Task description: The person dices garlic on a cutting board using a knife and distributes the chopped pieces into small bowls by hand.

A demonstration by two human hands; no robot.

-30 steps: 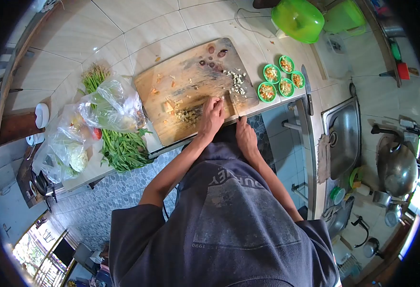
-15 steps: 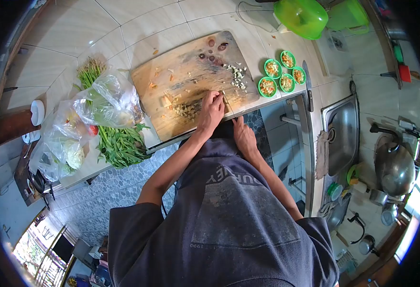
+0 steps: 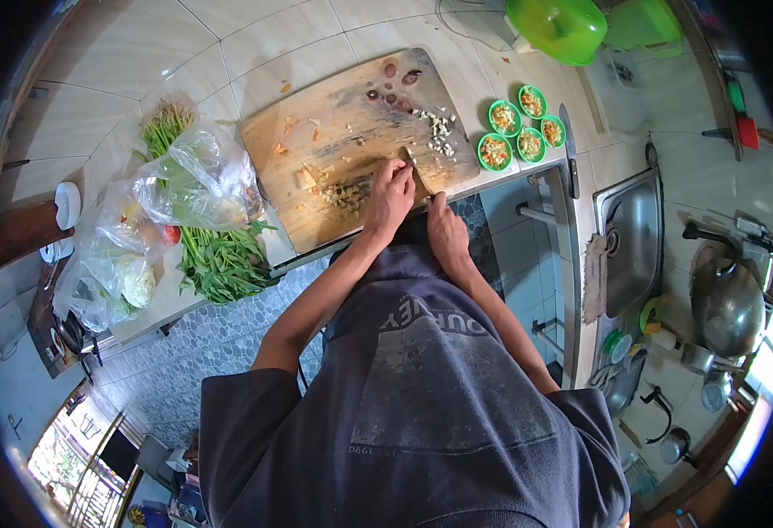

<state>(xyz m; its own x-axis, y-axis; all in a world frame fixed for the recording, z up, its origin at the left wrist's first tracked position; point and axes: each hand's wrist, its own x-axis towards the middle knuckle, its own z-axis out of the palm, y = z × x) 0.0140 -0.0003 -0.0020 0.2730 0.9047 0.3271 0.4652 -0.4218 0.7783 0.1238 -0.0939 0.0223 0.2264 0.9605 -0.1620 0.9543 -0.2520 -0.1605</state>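
Currently I see both hands at the near edge of the board (image 3: pixel 360 141), which lies at a slant on the counter (image 3: pixel 289 53). The right hand (image 3: pixel 447 231) has its fingers closed around the handle of a knife (image 3: pixel 419 180), just at the board's edge, and the blade reaches over the wood toward the other hand. The left hand (image 3: pixel 390 194) is on the board, its fingers bent and drawn together, tips right beside the blade; I cannot tell from my feed whether they pinch anything.

On the board I make out white bits (image 3: pixel 440 132) beyond the knife to the right, yellowish bits (image 3: pixel 342 195) just left of the left hand, and a pale chunk (image 3: pixel 306 179) beside those. Orange scraps (image 3: pixel 280 150) lie farther left, and dark round marks show near the far corner.

Just right of the board, I count five green cups (image 3: pixel 494 152) grouped together, each with orange and pale shreds inside. Another knife (image 3: pixel 569 150) lies beside them, between the cups and the sink (image 3: pixel 630 246). Left of the board I get clear plastic bags (image 3: pixel 197 176), with leafy greens (image 3: pixel 223 262) close by and a cauliflower (image 3: pixel 137 283) showing through the plastic.
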